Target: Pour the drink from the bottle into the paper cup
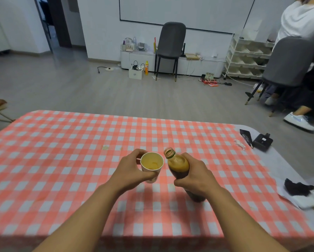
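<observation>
Just below the frame's centre, the left hand (129, 170) is wrapped around the cup (151, 166), fingers curled behind it and thumb across its front. The cup is tipped a little toward the camera, its mouth open to view, with some dark liquid pooled low inside. Just to its right, the right hand (196, 174) grips the bottle (179, 167) around the middle, fingers closed over the glass. The bottle leans up and left, uncapped, so its open neck sits beside the cup's rim (whether they touch cannot be told). Brown drink fills the lower body, with a lighter foamy band near the shoulder. Both are held over the checked cloth (79, 160) that covers the table. At the right edge of the frame lie a black box (262, 141) and a dark rag (297, 188) on white paper. A grey chair (170, 42) stands at upper centre.
</observation>
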